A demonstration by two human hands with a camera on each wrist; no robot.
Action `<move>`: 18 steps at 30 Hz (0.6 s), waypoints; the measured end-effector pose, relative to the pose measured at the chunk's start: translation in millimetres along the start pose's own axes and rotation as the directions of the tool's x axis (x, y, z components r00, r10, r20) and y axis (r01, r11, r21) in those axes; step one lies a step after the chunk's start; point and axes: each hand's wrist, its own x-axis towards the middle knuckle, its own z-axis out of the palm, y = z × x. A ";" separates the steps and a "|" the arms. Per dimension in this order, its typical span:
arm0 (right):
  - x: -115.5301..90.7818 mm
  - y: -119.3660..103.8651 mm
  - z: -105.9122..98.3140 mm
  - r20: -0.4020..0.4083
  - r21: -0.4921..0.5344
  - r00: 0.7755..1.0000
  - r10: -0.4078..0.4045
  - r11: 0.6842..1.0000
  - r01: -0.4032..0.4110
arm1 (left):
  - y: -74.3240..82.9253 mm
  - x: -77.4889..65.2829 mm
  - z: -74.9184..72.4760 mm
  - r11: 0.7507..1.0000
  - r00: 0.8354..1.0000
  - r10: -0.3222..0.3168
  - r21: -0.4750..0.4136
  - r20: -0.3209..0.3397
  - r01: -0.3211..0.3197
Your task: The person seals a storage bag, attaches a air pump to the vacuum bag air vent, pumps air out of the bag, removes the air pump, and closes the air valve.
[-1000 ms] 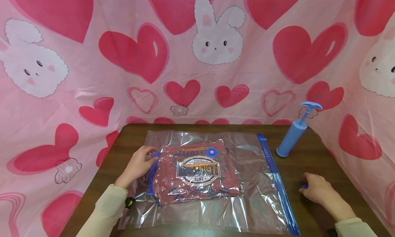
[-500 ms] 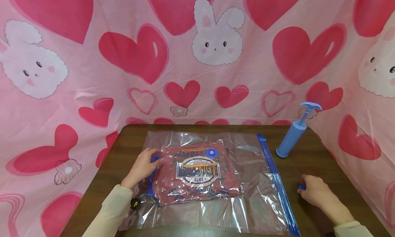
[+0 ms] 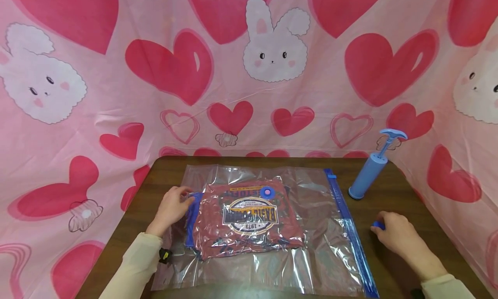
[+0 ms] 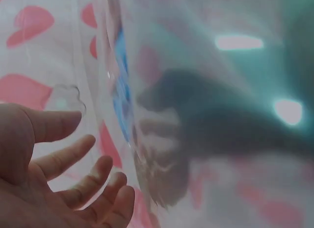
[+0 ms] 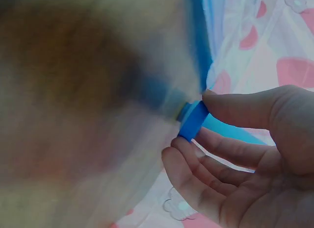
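A clear plastic storage bag [image 3: 323, 256] lies flat, with a folded red T-shirt [image 3: 249, 243] and a blue cloth piece [image 3: 191, 230] at the shirt's left side within it. On the bag above the shirt sits a round blue valve [image 3: 267, 192] with a pink centre. My left hand [image 3: 171, 208] is over the bag's left part, fingers loosely bent, right by the blue cloth; the left wrist view shows the palm and fingers [image 4: 93, 184] holding nothing. To the right of the bag, my right hand [image 3: 400, 234] pinches a small round blue cap [image 5: 194, 121] between thumb and fingers.
A blue hand pump [image 3: 367, 176] stands at the back right with its handle raised. The bag's blue zip edge [image 3: 346, 225], with a slider [image 3: 331, 176] near the far end, runs between bag and right hand. Behind the brown table [image 3: 412, 195] hangs a pink curtain [image 3: 233, 87].
My left hand moved slightly toward the shirt, then drew back left, exposing more of the blue cloth. My right hand shifted a little left and away from me, still holding the cap.
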 end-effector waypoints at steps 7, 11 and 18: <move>14.6 -18.4 -8.3 -0.072 0.017 0.997 -0.040 0.999 0.042 | -30.2 -4.0 -13.7 0.993 0.994 -0.111 0.045 -0.016 0.112; 23.4 -33.1 -8.6 -0.123 0.038 0.987 -0.103 0.993 0.108 | -40.9 -6.2 -18.6 0.989 0.990 -0.139 0.046 0.007 0.138; 41.1 -59.3 -8.9 -0.155 0.047 0.972 -0.179 0.981 0.188 | -46.8 -7.2 -23.2 0.976 0.976 -0.213 0.057 0.044 0.210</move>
